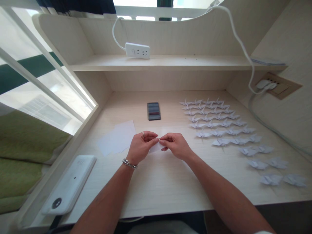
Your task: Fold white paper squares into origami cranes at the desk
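My left hand (pixel 141 146) and my right hand (pixel 175 145) meet over the middle of the desk (pixel 158 182). Both pinch a small folded piece of white paper (pixel 156 148) between thumb and fingers, just above the desk top. A ring sits on my left hand and a chain bracelet on that wrist. Much of the paper is hidden behind the fingers. Loose white paper sheets (pixel 118 138) lie just left of my left hand.
Several white folded paper cranes (pixel 219 123) lie in rows on the right of the desk. A dark phone (pixel 153 111) lies behind my hands. A white flat device (pixel 69 185) rests at the front left. A power strip (pixel 137 50) sits on the shelf; cables hang right.
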The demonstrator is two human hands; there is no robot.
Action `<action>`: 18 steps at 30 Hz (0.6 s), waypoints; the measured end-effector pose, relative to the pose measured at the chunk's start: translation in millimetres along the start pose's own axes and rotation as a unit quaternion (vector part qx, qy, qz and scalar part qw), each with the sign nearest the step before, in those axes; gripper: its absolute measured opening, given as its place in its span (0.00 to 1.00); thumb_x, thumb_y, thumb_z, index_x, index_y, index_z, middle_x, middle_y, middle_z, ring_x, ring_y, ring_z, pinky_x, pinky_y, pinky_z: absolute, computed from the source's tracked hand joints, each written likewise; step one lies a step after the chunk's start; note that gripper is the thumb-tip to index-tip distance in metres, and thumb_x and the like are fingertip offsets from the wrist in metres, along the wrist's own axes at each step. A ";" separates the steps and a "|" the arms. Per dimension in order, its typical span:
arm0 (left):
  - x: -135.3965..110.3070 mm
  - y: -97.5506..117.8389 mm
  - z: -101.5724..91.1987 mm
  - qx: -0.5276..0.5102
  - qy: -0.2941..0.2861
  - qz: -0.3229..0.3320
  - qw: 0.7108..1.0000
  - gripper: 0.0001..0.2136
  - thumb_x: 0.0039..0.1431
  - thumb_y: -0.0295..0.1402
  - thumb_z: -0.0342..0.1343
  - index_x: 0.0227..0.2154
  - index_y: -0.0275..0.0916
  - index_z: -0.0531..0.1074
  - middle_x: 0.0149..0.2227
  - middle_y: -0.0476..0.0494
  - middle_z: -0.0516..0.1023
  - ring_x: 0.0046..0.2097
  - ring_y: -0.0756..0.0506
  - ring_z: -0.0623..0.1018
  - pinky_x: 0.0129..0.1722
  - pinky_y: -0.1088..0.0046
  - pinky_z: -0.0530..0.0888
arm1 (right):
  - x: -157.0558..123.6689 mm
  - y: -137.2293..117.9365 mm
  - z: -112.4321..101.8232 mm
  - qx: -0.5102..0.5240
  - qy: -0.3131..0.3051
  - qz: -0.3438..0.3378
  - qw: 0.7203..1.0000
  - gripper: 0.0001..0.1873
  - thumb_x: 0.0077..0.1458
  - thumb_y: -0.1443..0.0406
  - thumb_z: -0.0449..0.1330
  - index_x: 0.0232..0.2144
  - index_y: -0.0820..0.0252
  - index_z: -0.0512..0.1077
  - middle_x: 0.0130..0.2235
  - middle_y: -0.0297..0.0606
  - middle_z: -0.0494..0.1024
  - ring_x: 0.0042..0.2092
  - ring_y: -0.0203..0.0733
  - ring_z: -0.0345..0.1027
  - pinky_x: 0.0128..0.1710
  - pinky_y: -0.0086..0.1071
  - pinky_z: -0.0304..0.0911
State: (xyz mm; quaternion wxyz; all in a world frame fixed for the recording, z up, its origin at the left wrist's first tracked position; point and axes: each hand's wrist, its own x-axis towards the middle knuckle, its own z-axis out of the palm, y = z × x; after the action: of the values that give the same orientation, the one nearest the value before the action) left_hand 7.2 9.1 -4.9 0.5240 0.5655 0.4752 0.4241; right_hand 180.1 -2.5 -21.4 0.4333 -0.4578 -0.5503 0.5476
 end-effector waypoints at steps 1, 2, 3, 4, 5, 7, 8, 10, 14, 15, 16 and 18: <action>0.1 -0.7 -0.1 -0.002 0.000 0.005 1.000 0.10 0.46 0.34 0.66 0.31 0.36 0.76 0.30 0.44 0.82 0.33 0.47 0.80 0.34 0.73 0.75 | -0.1 -0.1 0.2 -0.002 -0.001 0.002 1.000 0.16 0.48 0.56 0.65 0.32 0.65 0.76 0.29 0.37 0.78 0.26 0.38 0.75 0.28 0.32 0.72; 0.3 -1.3 -0.2 -0.002 0.000 0.011 1.000 0.09 0.46 0.34 0.66 0.31 0.36 0.76 0.29 0.44 0.81 0.33 0.47 0.80 0.34 0.73 0.75 | -0.2 -0.4 0.6 -0.003 -0.001 0.004 1.000 0.16 0.48 0.56 0.65 0.32 0.65 0.76 0.28 0.37 0.78 0.26 0.38 0.75 0.27 0.31 0.71; 0.5 -1.8 -0.2 -0.001 0.002 0.016 1.000 0.09 0.46 0.33 0.65 0.31 0.36 0.76 0.29 0.44 0.81 0.33 0.47 0.80 0.34 0.74 0.74 | -0.3 -0.6 1.1 -0.002 -0.001 0.007 1.000 0.15 0.48 0.57 0.65 0.31 0.65 0.76 0.28 0.37 0.78 0.26 0.38 0.75 0.26 0.30 0.70; 0.7 -2.0 -0.1 0.000 0.004 0.021 1.000 0.08 0.46 0.33 0.65 0.30 0.36 0.76 0.29 0.45 0.81 0.33 0.47 0.79 0.34 0.74 0.74 | -0.4 -0.9 1.7 0.000 0.000 0.009 1.000 0.15 0.48 0.57 0.65 0.31 0.65 0.76 0.27 0.36 0.78 0.25 0.37 0.75 0.26 0.30 0.70; 0.9 -2.0 0.1 0.002 0.006 0.027 1.000 0.08 0.46 0.33 0.65 0.30 0.36 0.76 0.30 0.45 0.81 0.33 0.48 0.79 0.34 0.74 0.74 | -0.5 -1.2 2.4 0.003 0.002 0.012 1.000 0.15 0.47 0.57 0.65 0.31 0.65 0.75 0.27 0.36 0.78 0.25 0.37 0.74 0.25 0.29 0.69; 1.1 -1.4 0.9 0.014 0.015 0.035 0.999 0.06 0.47 0.32 0.63 0.30 0.36 0.76 0.30 0.46 0.81 0.33 0.48 0.78 0.34 0.75 0.73 | -0.5 -1.7 3.9 0.009 0.004 0.015 1.000 0.16 0.47 0.56 0.65 0.30 0.65 0.75 0.26 0.35 0.77 0.25 0.37 0.74 0.25 0.29 0.69; 1.1 -0.8 1.5 0.025 0.022 0.036 0.999 0.06 0.48 0.31 0.62 0.30 0.36 0.77 0.30 0.46 0.80 0.32 0.49 0.78 0.33 0.76 0.72 | -0.4 -1.9 4.7 0.012 0.004 0.016 1.000 0.16 0.47 0.56 0.65 0.30 0.65 0.75 0.26 0.35 0.77 0.25 0.37 0.74 0.25 0.29 0.69; 1.3 0.5 2.6 0.043 0.036 0.030 0.998 0.06 0.49 0.31 0.60 0.30 0.37 0.77 0.27 0.48 0.79 0.28 0.51 0.75 0.27 0.77 0.69 | -0.2 -2.3 5.9 0.017 0.007 0.018 1.000 0.17 0.46 0.55 0.65 0.29 0.65 0.75 0.24 0.35 0.77 0.24 0.36 0.73 0.25 0.29 0.69; 2.1 3.5 3.4 0.011 0.037 -0.003 0.999 0.10 0.51 0.34 0.58 0.36 0.37 0.76 0.21 0.53 0.73 0.22 0.53 0.70 0.22 0.78 0.65 | 0.3 -2.8 6.5 0.032 0.022 0.021 0.999 0.18 0.45 0.54 0.66 0.29 0.65 0.75 0.22 0.34 0.76 0.22 0.36 0.72 0.25 0.30 0.69; 2.2 4.2 3.2 -0.011 0.036 -0.009 0.999 0.11 0.51 0.35 0.58 0.36 0.37 0.75 0.21 0.52 0.73 0.23 0.52 0.71 0.23 0.78 0.67 | 0.5 -2.8 6.2 0.032 0.025 0.021 0.999 0.18 0.45 0.54 0.66 0.29 0.65 0.75 0.22 0.35 0.76 0.22 0.36 0.71 0.25 0.30 0.69; 2.1 4.8 2.8 -0.029 0.035 -0.014 0.999 0.11 0.51 0.36 0.58 0.36 0.36 0.75 0.22 0.51 0.74 0.24 0.52 0.72 0.25 0.77 0.69 | 0.7 -2.9 5.9 0.031 0.027 0.019 0.999 0.18 0.45 0.54 0.66 0.29 0.65 0.75 0.22 0.35 0.76 0.23 0.36 0.72 0.25 0.30 0.69; 1.4 5.6 2.0 -0.041 0.022 -0.020 0.999 0.12 0.51 0.37 0.59 0.36 0.36 0.75 0.23 0.50 0.75 0.26 0.50 0.74 0.28 0.75 0.71 | 1.0 -2.8 5.3 0.027 0.028 0.016 0.999 0.17 0.45 0.54 0.66 0.29 0.65 0.75 0.22 0.35 0.76 0.23 0.37 0.72 0.25 0.30 0.69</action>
State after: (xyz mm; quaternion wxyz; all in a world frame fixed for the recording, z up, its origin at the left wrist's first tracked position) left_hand 9.9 10.2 0.4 0.5444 0.5247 0.4802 0.4448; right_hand 174.6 -2.7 -18.8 0.4515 -0.4702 -0.5155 0.5562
